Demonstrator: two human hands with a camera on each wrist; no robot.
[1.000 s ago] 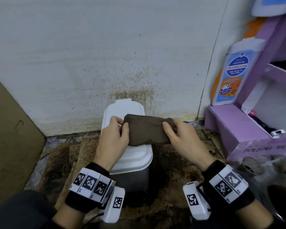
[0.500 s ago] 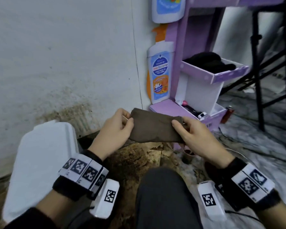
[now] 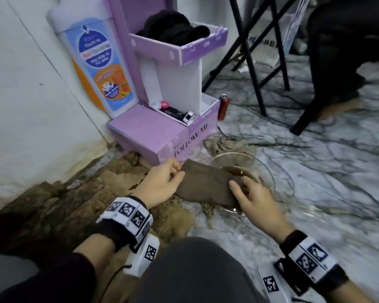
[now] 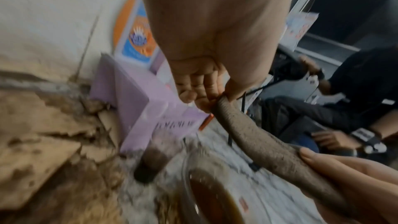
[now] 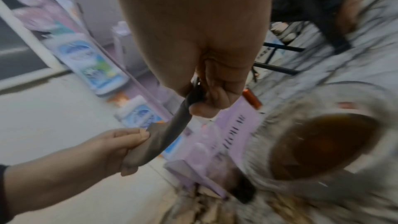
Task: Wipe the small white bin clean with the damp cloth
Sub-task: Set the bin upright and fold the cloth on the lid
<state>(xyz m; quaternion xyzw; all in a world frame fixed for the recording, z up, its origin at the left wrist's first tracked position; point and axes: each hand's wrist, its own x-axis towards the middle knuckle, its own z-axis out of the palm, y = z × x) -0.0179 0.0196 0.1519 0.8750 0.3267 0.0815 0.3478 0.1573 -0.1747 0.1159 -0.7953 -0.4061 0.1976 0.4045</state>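
Both hands, left hand and right hand, pinch the cloth taut over the bowl; a dip looks next, bin unseen.

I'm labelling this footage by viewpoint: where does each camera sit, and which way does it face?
Head: on the head, looking down at the left hand, right hand, both wristbands, a knee.
Left wrist: along the left hand's fingers pinching the brown cloth.
Right wrist: along the right hand towards the glass bowl.
All three share cloth and bowl.

Black wristbands with white coded tags, white camera boxes, grey trousers.
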